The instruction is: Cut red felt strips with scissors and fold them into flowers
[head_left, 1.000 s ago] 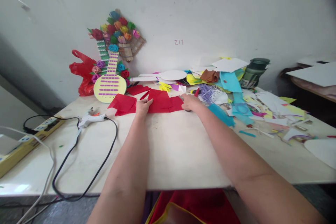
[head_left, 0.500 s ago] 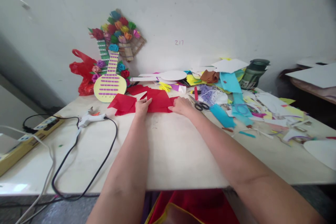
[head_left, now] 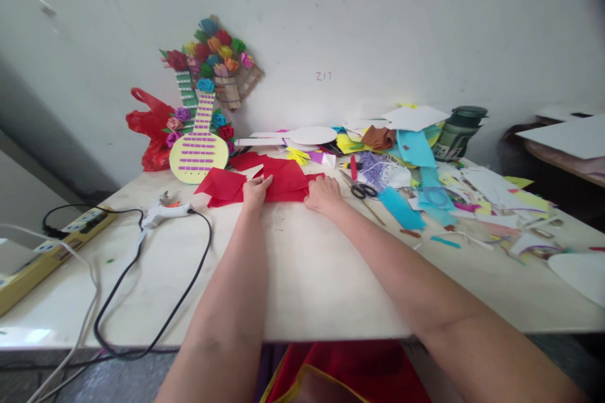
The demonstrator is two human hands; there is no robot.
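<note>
Several pieces of red crepe paper point(head_left: 286, 177) lie overlapping at the middle of the table. My left hand point(head_left: 256, 191) pinches the near edge of the paper, its thumb on top. At the right end of the same sheets, my right hand point(head_left: 324, 194) has its fingers curled and closed on the red paper; its fingertips are partly hidden. A pair of black-handled scissors point(head_left: 363, 190) lies just right of my right hand, with a thin wooden stick point(head_left: 375, 212) beside it.
On the left lie a white glue gun point(head_left: 165, 214) with a looping black cord and a yellow power strip point(head_left: 57, 255). A yellow paper instrument point(head_left: 198, 157) leans among paper flowers point(head_left: 222, 50). Paper scraps point(head_left: 486, 189) and a dark green bottle point(head_left: 459, 133) are on the right.
My right hand has moved slightly left and its fingers are more curled on the red paper. The paper between my hands has shifted a little. My left hand stays nearly in place.
</note>
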